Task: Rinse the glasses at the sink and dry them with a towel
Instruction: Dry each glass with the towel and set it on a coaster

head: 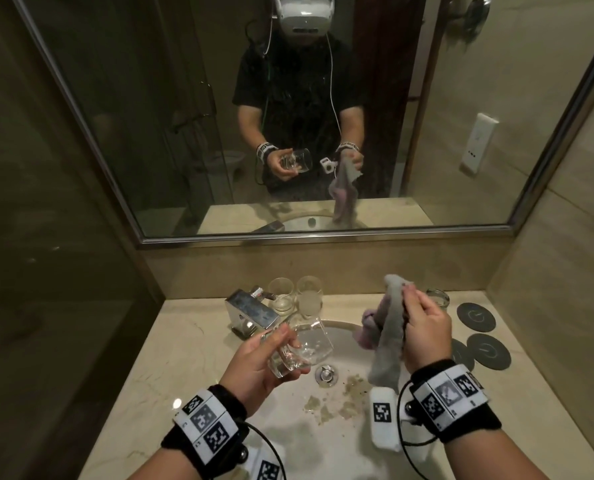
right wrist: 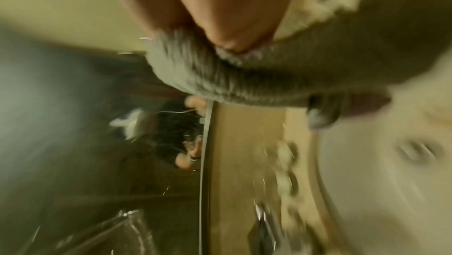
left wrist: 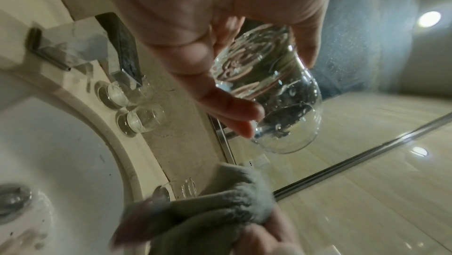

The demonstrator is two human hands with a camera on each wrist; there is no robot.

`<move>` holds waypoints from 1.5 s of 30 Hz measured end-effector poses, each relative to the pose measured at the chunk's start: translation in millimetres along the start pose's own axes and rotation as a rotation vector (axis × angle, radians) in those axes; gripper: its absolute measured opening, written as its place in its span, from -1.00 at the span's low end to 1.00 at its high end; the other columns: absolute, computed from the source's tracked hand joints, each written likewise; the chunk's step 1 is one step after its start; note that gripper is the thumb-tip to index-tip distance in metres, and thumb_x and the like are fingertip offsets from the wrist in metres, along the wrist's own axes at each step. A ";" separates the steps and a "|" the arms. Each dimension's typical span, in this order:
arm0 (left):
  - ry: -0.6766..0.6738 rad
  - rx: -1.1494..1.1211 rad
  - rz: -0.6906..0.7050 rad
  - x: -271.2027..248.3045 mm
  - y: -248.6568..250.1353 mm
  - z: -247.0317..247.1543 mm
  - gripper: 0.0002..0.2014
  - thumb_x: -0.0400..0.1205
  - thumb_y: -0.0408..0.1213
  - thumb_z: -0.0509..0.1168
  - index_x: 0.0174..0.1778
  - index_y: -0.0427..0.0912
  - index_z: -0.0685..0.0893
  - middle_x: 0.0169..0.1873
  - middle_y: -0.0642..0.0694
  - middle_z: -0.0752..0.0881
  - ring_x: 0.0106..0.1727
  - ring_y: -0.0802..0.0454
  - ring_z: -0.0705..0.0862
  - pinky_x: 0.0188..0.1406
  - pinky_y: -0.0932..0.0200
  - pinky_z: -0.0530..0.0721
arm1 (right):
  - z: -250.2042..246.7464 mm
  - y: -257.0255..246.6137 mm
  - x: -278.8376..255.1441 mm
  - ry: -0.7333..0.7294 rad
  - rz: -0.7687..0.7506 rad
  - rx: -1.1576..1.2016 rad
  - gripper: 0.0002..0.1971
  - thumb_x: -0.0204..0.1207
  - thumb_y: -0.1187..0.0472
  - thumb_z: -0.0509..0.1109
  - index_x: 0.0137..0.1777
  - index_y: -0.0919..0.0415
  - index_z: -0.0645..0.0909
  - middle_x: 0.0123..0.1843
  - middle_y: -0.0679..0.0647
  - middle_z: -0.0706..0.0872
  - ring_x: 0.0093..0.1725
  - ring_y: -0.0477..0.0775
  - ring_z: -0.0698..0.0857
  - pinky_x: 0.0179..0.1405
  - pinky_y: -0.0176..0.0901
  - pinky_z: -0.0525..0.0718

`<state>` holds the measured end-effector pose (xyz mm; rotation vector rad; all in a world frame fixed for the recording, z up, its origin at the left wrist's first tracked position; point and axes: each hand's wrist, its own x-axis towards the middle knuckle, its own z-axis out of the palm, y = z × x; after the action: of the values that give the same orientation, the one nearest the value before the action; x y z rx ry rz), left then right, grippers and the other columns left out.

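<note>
My left hand (head: pixel 261 358) grips a clear, wet drinking glass (head: pixel 306 344) by its thick base, tilted over the white sink basin (head: pixel 344 410). In the left wrist view the glass (left wrist: pixel 281 104) shows water drops inside, with the thumb and fingers curled round it. My right hand (head: pixel 423 334) holds a grey towel (head: pixel 389 341) with a pink fold, bunched and hanging to the right of the glass, apart from it. The right wrist view is blurred; the towel (right wrist: pixel 220 77) lies under the fingertips. Two more glasses (head: pixel 281 294) stand behind the tap, a third (head: pixel 437 299) at the right.
A chrome tap (head: pixel 250 311) stands at the back left of the basin, close to the held glass. The drain plug (head: pixel 326 374) sits in the basin with brownish specks near it. Dark round coasters (head: pixel 475 317) lie on the marble counter at the right. A mirror (head: pixel 184 133) covers the wall behind.
</note>
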<state>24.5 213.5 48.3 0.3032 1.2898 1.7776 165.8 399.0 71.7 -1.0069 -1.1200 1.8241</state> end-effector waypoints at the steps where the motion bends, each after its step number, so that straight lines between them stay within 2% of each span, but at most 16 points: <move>1: 0.000 -0.007 -0.004 0.1 -0.9 0.8 -0.55 0.44 -0.06 0.37 0.07 -0.38 0.63 -0.19 -0.23 0.69 -0.34 -0.25 0.75 -0.46 0.14 0.71 | 0.4 6.2 1.6 -0.011 0.150 0.055 -0.72 0.65 0.05 0.27 0.01 0.29 0.64 -0.16 0.26 0.66 -0.39 0.16 0.68 -0.27 0.12 0.74; 4: 0.021 -0.040 -0.015 1.4 -5.2 7.4 -0.53 0.46 -0.06 0.36 0.10 -0.41 0.62 -0.14 -0.25 0.66 -0.35 -0.26 0.75 -0.49 0.15 0.70 | 3.8 35.6 5.7 -0.061 0.642 0.340 -0.47 0.55 -0.13 0.32 0.17 0.40 0.56 -0.18 0.42 0.66 -0.34 0.22 0.69 -0.20 0.08 0.69; 7: 0.039 -0.087 -0.027 3.7 -10.0 10.0 -0.51 0.45 -0.05 0.36 0.12 -0.41 0.62 -0.12 -0.27 0.65 -0.36 -0.26 0.75 -0.52 0.16 0.69 | 8.1 63.5 9.5 0.005 0.740 0.464 -0.51 0.44 -0.13 0.43 0.10 0.32 0.62 -0.27 0.36 0.74 -0.08 0.23 0.65 0.01 0.17 0.64; 9: 0.031 -0.084 -0.027 4.5 -11.1 7.2 -0.50 0.46 -0.06 0.35 0.13 -0.42 0.61 -0.14 -0.25 0.67 -0.36 -0.25 0.75 -0.52 0.16 0.70 | 7.7 72.5 14.5 -0.020 0.723 0.543 -0.34 0.20 -0.10 0.64 0.28 0.18 0.63 -0.05 0.20 0.68 0.16 0.14 0.64 0.26 0.10 0.55; 11: 0.030 -0.068 -0.027 4.5 -10.9 2.6 -0.52 0.46 -0.07 0.36 0.12 -0.41 0.62 -0.15 -0.25 0.66 -0.35 -0.25 0.74 -0.51 0.15 0.70 | 11.4 71.4 20.2 -0.027 0.697 0.612 -0.18 0.02 0.01 0.72 0.36 0.13 0.59 0.07 0.14 0.59 0.24 0.07 0.63 0.41 0.03 0.45; 12: 0.036 -0.051 -0.029 4.7 -11.1 0.4 -0.53 0.46 -0.07 0.37 0.10 -0.41 0.62 -0.14 -0.26 0.65 -0.34 -0.25 0.73 -0.50 0.14 0.69 | 15.0 65.9 20.2 -0.017 0.685 0.630 -0.35 0.10 0.02 0.64 0.22 0.20 0.64 -0.03 0.14 0.60 0.06 0.06 0.67 0.32 -0.05 0.51; 14: 0.067 -0.030 -0.041 5.4 -13.7 -5.0 -0.55 0.46 -0.07 0.39 0.08 -0.39 0.62 -0.09 -0.28 0.63 -0.29 -0.26 0.73 -0.47 0.13 0.69 | 28.1 39.9 7.6 -0.078 0.652 0.629 -0.71 0.35 0.01 0.45 -0.05 0.21 0.65 -0.29 0.09 0.60 -0.34 0.02 0.62 -0.13 -0.16 0.66; 16: 0.092 -0.034 -0.064 5.0 -19.6 -9.0 -0.56 0.45 -0.07 0.43 0.06 -0.37 0.64 -0.07 -0.28 0.61 -0.23 -0.30 0.71 -0.45 0.13 0.69 | 41.8 14.0 -6.6 -0.143 0.617 0.630 -0.73 0.58 0.03 0.33 -0.14 0.25 0.64 -0.42 0.09 0.63 -0.57 0.01 0.62 -0.56 -0.22 0.66; 18: 0.098 -0.044 -0.096 4.1 -27.9 -9.8 -0.62 0.45 -0.09 0.43 0.01 -0.33 0.66 -0.11 -0.26 0.63 -0.25 -0.28 0.71 -0.46 0.13 0.68 | 55.3 -10.9 -21.5 -0.187 0.574 0.652 -0.69 0.64 0.09 0.29 -0.17 0.34 0.64 -0.42 0.15 0.64 -0.65 0.04 0.62 -0.69 -0.22 0.61; 23: 0.056 -0.203 -0.157 -1.0 -44.3 7.7 -0.71 0.41 -0.08 0.45 -0.18 -0.26 0.76 -0.18 -0.24 0.73 -0.29 -0.13 0.74 -0.16 -0.03 0.61 | 83.0 -45.1 -40.3 -0.501 0.499 0.522 -0.80 0.52 0.16 0.32 -0.30 0.23 0.56 -0.40 0.04 0.51 -0.53 -0.04 0.55 -0.56 -0.28 0.61; 27: -0.013 -0.385 -0.081 -1.4 -32.5 15.0 -0.50 0.40 0.00 0.49 0.11 -0.31 0.78 0.04 -0.36 0.78 -0.01 -0.20 0.78 0.03 -0.10 0.71 | 75.6 -17.9 -38.1 -0.433 -0.213 -0.525 -0.92 0.50 0.33 0.47 -0.16 0.13 0.71 -0.19 -0.01 0.77 -0.20 -0.06 0.72 -0.25 -0.26 0.71; 31: -0.036 -0.392 -0.037 0.3 -24.7 14.4 -0.06 0.15 0.02 0.71 0.39 -0.36 0.59 0.23 -0.44 0.68 0.15 -0.25 0.73 0.08 -0.12 0.74 | 65.2 1.5 -37.8 -0.382 -0.428 -0.726 -0.84 0.39 0.30 0.58 -0.28 0.06 0.68 -0.30 -0.05 0.76 -0.34 -0.15 0.68 -0.34 -0.25 0.65; 34: -0.036 -0.364 0.003 1.9 -26.2 12.0 -0.07 0.18 0.07 0.69 0.40 -0.34 0.58 0.30 -0.44 0.65 0.24 -0.26 0.69 0.18 -0.12 0.71 | 61.2 0.7 -39.3 -0.330 -0.645 -0.842 -0.72 0.42 0.18 0.57 -0.44 -0.04 0.57 -0.43 -0.14 0.69 -0.32 -0.22 0.67 -0.31 -0.35 0.58; 37: -0.003 -0.328 0.041 3.8 -19.3 11.1 -0.32 0.39 0.02 0.56 0.30 -0.37 0.63 0.14 -0.38 0.74 0.07 -0.19 0.76 -0.07 0.01 0.76 | 54.9 0.1 -40.3 -0.451 -0.625 -0.787 -0.68 0.61 0.07 0.37 -0.41 -0.14 0.66 -0.39 -0.34 0.69 -0.25 -0.29 0.67 -0.22 -0.27 0.55; 41: 0.052 -0.348 0.069 8.3 -10.8 5.8 -0.55 0.46 -0.04 0.35 0.14 -0.31 0.65 -0.15 -0.25 0.80 -0.28 -0.04 0.78 -0.42 0.22 0.71 | 48.6 13.0 -41.9 -0.734 -0.430 -0.729 -0.71 0.56 -0.17 0.28 0.01 -0.08 0.77 0.25 -0.15 0.72 0.24 -0.17 0.66 0.30 -0.13 0.60; 45: 0.042 -0.289 0.057 5.4 -9.6 5.6 -0.64 0.50 -0.13 0.32 0.03 -0.36 0.70 -0.14 -0.32 0.81 -0.30 -0.18 0.79 -0.49 0.16 0.72 | 44.8 3.7 -30.7 -0.586 -0.339 -0.537 -0.83 0.62 0.25 0.36 -0.06 0.14 0.80 -0.10 0.12 0.84 -0.06 0.08 0.78 0.03 0.03 0.74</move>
<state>29.9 221.7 40.9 0.1417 1.0427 1.9985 137.4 355.9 89.0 -0.4986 -2.0751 1.6031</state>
